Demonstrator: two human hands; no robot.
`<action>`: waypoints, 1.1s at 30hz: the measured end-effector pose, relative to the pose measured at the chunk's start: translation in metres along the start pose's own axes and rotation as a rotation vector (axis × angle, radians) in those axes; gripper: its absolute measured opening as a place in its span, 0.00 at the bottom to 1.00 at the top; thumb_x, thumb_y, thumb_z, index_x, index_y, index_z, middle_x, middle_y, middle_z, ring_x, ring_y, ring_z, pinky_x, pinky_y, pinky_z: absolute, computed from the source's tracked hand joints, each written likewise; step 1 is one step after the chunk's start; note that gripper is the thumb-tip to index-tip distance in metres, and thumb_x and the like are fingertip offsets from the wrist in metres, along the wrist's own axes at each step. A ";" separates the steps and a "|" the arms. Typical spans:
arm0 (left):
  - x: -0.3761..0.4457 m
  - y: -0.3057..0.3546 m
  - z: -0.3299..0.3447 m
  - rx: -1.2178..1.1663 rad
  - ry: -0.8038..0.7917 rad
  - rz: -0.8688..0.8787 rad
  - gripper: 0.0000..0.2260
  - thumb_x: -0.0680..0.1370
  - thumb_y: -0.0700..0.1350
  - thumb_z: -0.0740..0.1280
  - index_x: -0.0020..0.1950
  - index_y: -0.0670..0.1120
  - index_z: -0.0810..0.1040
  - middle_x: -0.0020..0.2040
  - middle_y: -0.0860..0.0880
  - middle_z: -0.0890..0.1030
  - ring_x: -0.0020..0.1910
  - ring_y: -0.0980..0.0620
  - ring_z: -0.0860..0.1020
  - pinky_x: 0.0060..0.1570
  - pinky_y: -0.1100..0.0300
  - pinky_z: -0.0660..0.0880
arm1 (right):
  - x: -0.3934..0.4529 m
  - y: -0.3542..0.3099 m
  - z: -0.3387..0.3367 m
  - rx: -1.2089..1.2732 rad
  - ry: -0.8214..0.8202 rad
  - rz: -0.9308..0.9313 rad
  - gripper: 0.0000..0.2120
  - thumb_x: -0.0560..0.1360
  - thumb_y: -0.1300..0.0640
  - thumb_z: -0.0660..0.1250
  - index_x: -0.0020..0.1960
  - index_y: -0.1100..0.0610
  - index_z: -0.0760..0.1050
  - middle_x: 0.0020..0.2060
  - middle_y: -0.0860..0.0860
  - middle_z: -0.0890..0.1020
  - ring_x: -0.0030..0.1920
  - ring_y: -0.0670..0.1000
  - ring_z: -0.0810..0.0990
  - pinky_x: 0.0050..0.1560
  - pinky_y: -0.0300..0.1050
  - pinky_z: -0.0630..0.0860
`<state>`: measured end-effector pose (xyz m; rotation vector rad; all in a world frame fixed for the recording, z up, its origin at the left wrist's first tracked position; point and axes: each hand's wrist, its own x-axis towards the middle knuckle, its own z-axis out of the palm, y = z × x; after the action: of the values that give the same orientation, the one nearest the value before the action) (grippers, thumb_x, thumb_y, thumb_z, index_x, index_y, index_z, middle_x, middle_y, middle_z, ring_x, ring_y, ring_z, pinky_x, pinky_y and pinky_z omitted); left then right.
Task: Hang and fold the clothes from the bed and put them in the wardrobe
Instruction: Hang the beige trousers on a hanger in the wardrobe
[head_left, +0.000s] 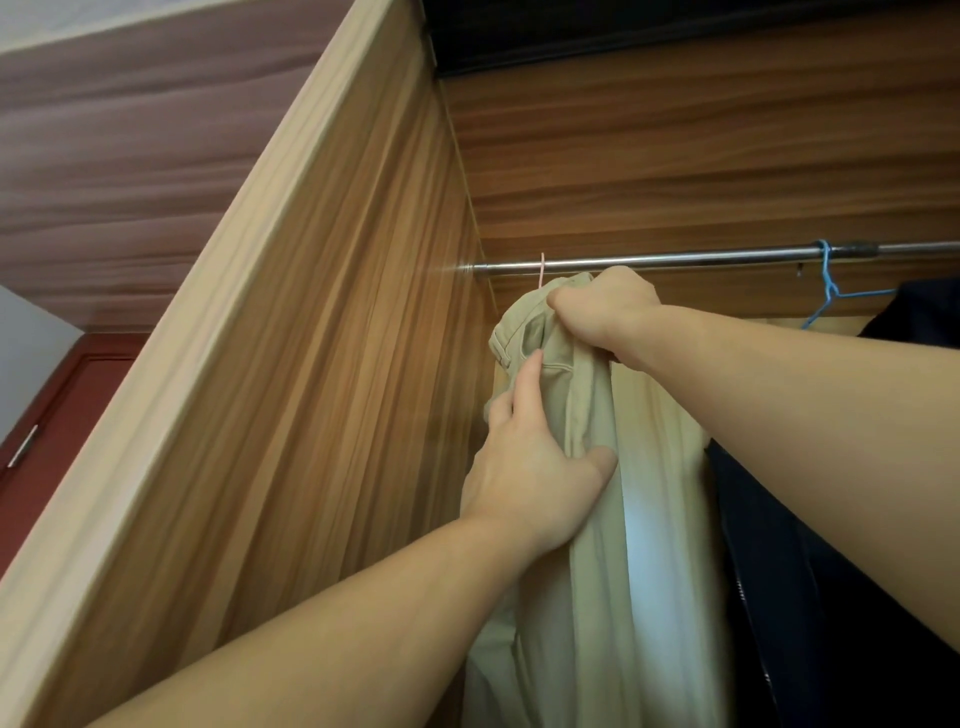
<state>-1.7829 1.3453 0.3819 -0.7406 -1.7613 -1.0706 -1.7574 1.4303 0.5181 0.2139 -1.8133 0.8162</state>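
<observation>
Right hand (605, 306) clamps the top of the khaki trousers (582, 415) just under the wardrobe rail (675, 257), pink hanger hook (542, 267) over the rail's left end, legs hanging straight down, while the left hand (530, 467) pinches the waistband lower down.

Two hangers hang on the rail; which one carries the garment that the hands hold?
The pink hanger, left, near the wardrobe wall, carries the beige trousers. The blue hanger hangs further right.
</observation>
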 end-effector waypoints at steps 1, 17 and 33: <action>-0.001 0.002 -0.001 -0.010 0.000 -0.004 0.42 0.73 0.54 0.68 0.76 0.65 0.43 0.76 0.56 0.57 0.66 0.50 0.69 0.58 0.56 0.68 | -0.002 0.000 -0.001 -0.004 0.000 -0.007 0.13 0.73 0.48 0.65 0.52 0.55 0.72 0.44 0.52 0.77 0.44 0.53 0.79 0.50 0.48 0.79; -0.035 0.008 -0.003 -0.075 -0.028 -0.086 0.47 0.71 0.46 0.72 0.78 0.61 0.43 0.75 0.50 0.60 0.70 0.48 0.66 0.63 0.53 0.69 | -0.053 0.011 0.008 0.014 0.009 0.025 0.42 0.67 0.33 0.68 0.72 0.56 0.63 0.65 0.54 0.72 0.62 0.57 0.75 0.61 0.51 0.75; -0.110 0.003 -0.032 -0.133 -0.224 -0.156 0.50 0.70 0.43 0.72 0.79 0.57 0.39 0.79 0.51 0.50 0.76 0.44 0.58 0.69 0.45 0.66 | -0.198 0.033 -0.007 -0.229 -0.081 0.300 0.47 0.71 0.27 0.57 0.77 0.58 0.56 0.73 0.54 0.66 0.68 0.56 0.70 0.62 0.49 0.70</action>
<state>-1.7240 1.3140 0.2887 -0.8428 -1.9782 -1.2599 -1.6896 1.4126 0.3296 -0.1791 -2.0272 0.8059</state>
